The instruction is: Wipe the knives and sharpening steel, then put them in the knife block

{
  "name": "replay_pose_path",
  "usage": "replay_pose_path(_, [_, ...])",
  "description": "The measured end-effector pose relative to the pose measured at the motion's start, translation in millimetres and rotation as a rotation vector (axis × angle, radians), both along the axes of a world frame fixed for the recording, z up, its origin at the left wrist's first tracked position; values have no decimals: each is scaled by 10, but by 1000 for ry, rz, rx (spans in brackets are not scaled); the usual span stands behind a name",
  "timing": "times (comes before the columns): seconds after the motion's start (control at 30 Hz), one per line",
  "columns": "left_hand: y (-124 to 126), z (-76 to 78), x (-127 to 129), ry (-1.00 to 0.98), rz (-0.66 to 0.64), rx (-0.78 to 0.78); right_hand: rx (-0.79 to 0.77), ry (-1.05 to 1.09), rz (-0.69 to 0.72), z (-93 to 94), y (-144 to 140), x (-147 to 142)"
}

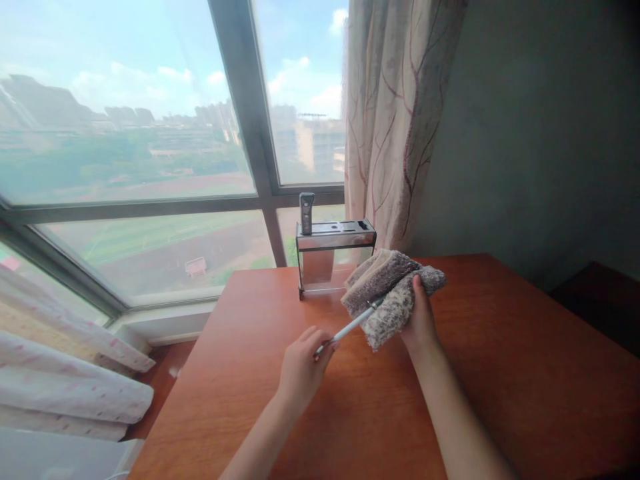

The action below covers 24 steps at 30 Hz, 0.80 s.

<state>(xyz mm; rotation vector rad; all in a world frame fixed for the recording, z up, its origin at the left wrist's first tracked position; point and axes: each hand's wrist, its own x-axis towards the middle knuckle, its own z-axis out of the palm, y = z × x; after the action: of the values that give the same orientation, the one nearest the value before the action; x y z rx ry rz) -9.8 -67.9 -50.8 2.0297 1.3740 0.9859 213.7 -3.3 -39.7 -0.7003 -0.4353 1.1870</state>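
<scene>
My left hand grips the near end of a slim, pale-handled utensil, fingers pinched round it. Its far end, past a small metallic-looking part, goes into the folds of a fluffy grey-and-beige cloth, so its kind is hidden. That bunched cloth is wrapped in my right hand, thumb on top, held above the table. Behind the cloth stands a see-through knife block with a dark top. One dark, riveted knife handle sticks up from the block's left end.
The reddish-brown wooden table reaches to a large window at the back left. A patterned curtain hangs behind the knife block, beside a dark wall. White curtain fabric lies low at the left.
</scene>
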Motion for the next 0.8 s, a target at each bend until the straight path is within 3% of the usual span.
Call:
replay_pose_path(0.27, [2, 62, -59, 36, -34, 48, 6, -19, -8, -22, 9, 65])
replay_pose_path(0.43, [-13, 65, -54, -40, -89, 2, -1, 33, 48, 34, -30, 95])
replay_pose_path(0.8, [-35, 49, -25, -510, -291, -722, 14, 64, 147, 45, -80, 201])
